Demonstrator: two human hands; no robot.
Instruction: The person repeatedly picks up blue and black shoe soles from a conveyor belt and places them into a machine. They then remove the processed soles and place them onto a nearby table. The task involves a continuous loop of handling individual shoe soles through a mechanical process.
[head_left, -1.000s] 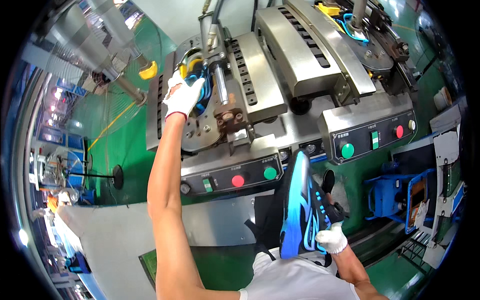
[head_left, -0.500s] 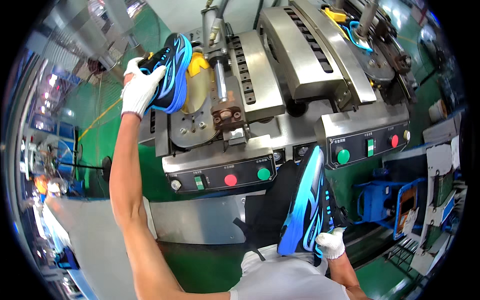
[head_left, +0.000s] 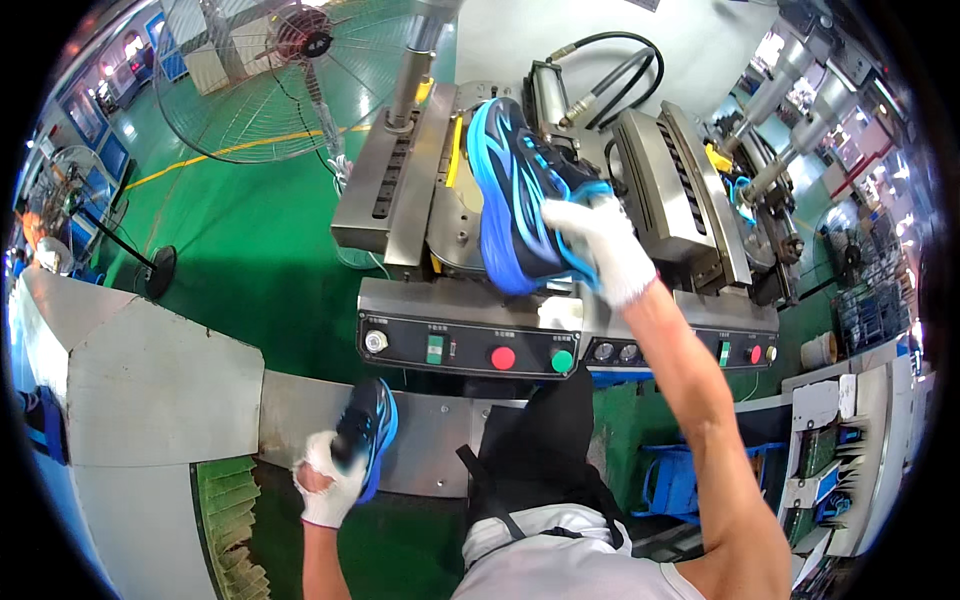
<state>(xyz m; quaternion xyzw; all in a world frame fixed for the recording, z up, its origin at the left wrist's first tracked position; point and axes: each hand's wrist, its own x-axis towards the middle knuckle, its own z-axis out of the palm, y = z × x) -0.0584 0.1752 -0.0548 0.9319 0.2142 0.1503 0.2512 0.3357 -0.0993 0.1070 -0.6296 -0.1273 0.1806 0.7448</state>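
From the head view, the right hand [head_left: 598, 243], in a white glove, is seen stretched up to the steel press machine [head_left: 660, 180], fingers closed around the heel end of a dark shoe with bright blue stripes [head_left: 515, 190]. That blue-striped shoe is held sole-outward, toe up, right against the machine's middle station, between two ribbed steel plates (whether it is seated on anything there cannot be told, the back being hidden). Below it the control panel [head_left: 470, 345] is shown with a red button [head_left: 503, 358] and a green button [head_left: 562, 361] side by side. Lower left, the left hand [head_left: 328, 485], gloved as well, is wrapped shut on a second shoe [head_left: 368, 432], dark with a blue sole edge, gripped from beneath at one end and held upright just over the grey metal shelf [head_left: 300, 410] in front of the machine, near the edge of a green ribbed conveyor [head_left: 228, 510]. The two shoes are kept well apart, one high at the press, one low by the apron. Behind the machine a large standing fan [head_left: 270, 70] is visible on the green floor [head_left: 250, 240].
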